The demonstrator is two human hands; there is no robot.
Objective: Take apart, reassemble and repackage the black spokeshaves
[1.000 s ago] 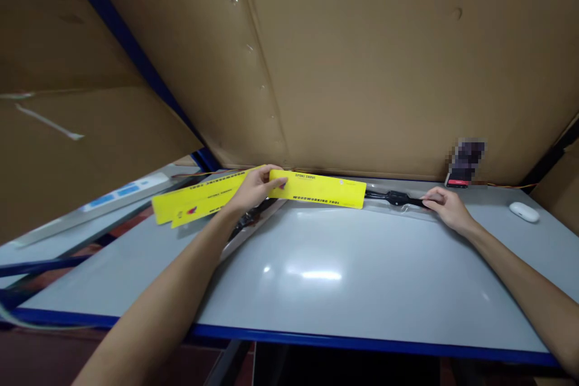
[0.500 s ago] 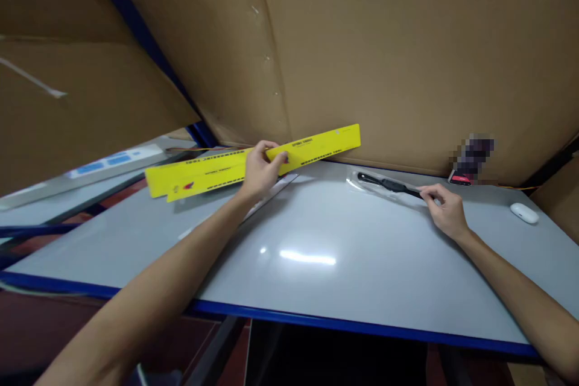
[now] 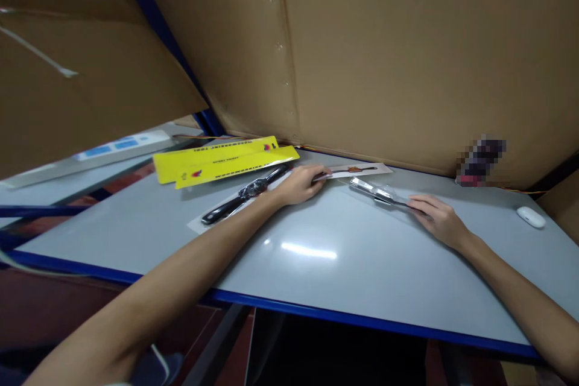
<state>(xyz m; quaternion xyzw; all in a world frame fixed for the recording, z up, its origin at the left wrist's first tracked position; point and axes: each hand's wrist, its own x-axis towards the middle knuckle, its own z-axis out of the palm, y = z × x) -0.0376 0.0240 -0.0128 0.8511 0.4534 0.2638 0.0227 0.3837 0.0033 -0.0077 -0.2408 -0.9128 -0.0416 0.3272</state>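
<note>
My left hand is closed over the near edge of a white printed card, which carries a small picture of a tool. Beside that wrist lies a black two-handled spokeshave on white backing, partly covered by my forearm. Farther right, my right hand pinches one end of another spokeshave in clear plastic; its metal middle shines, and it is tilted just above the table. Two yellow printed cards lie overlapping at the back left, apart from both hands.
The grey table has a blue front edge. Cardboard walls stand behind and at the left. A white rounded case lies at the right, near a blurred-out upright object. A power strip rests at the far left.
My left hand has let go of the yellow cards, moved right and taken the white card. In my right hand the spokeshave has turned, showing its metal side.
</note>
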